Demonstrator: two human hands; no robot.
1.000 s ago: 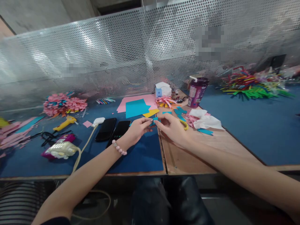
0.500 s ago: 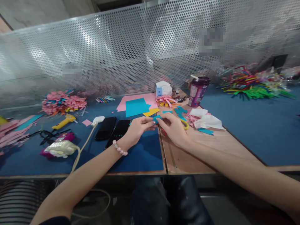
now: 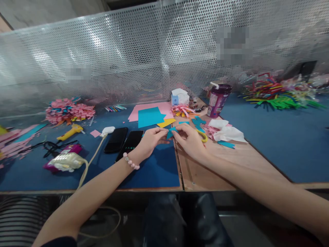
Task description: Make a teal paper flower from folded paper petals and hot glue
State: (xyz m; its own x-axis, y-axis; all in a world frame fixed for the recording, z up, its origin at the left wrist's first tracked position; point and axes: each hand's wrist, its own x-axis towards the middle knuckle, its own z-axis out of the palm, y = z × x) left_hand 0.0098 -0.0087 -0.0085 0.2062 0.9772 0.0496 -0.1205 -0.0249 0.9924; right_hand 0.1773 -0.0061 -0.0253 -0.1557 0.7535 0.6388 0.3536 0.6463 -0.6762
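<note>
Silvery perforated metal is forming a partition [image 3: 128, 58] behind the work. Before it, a counter [image 3: 187, 168] is carrying everything, partly covered in blue and partly showing pale wood. Pink sheets [image 3: 167, 108] are lying toward the back, with a blue sheet [image 3: 148, 118] overlapping them, and a purple cup [image 3: 218, 103] is standing to their right. Nearer, the left hand [image 3: 151, 139] and the right hand [image 3: 190, 140] are meeting above the seam of the counter. Beside the right hand, a yellow loop [image 3: 205, 136] is showing, possibly a scissor handle. Smallest, a piece of blue paper [image 3: 171, 132] is sitting between the hands; the fingers of both are pinching it from opposite sides, though their undersides are hidden. Judging by this grip, the step in hand is probably folding or shaping the paper; the next move is calling for steady, light pressure from both sides.
</note>
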